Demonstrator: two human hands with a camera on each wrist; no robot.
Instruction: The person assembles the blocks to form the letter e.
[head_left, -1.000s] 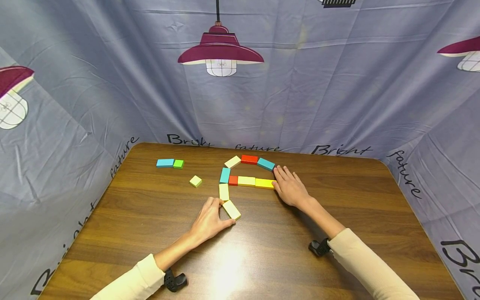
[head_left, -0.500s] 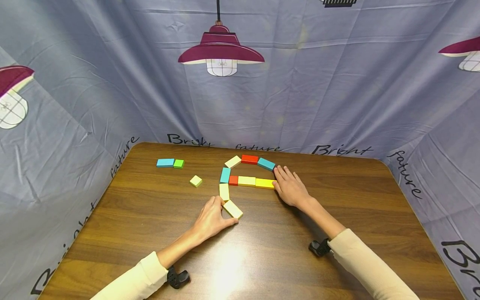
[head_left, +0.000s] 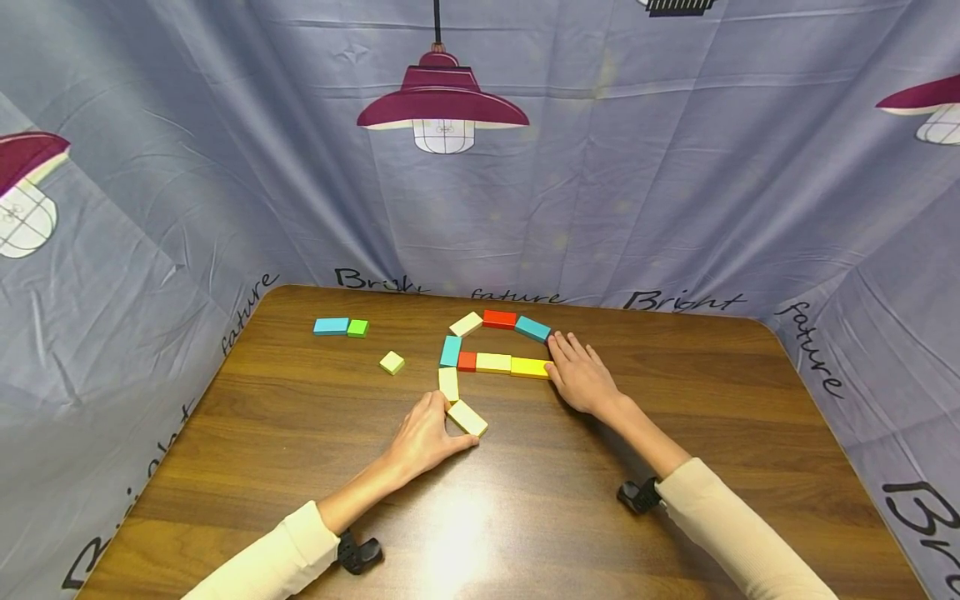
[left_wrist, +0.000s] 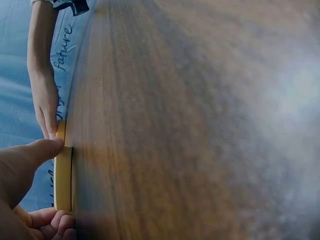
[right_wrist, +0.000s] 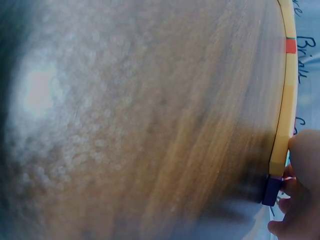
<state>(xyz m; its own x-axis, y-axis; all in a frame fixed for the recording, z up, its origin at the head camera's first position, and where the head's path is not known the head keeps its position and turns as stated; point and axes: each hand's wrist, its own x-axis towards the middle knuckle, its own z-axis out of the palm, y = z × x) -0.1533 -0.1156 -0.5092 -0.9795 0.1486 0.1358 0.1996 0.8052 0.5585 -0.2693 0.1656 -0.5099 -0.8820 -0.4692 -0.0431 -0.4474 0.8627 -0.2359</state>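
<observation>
My left hand pinches a pale yellow block endwise, thumb at its near end and fingertips at its far end. This block lies slanted, its upper corner right at another pale yellow block standing above it in the row. Flat and with fingers extended, my right hand rests at the right end of the shape. Its fingertips are by a blue block, its thumb on the end of a bright yellow block. Mostly hidden from above by these fingers is a dark purple block.
More blocks continue the loop: a blue one, a cream one, a long red one, a small red one. Off to the left lie a blue block, a green one and a pale green one.
My left hand has shifted slightly right, and the near end of its pale yellow block has swung rightward with it. My right hand and the other blocks have stayed put.
</observation>
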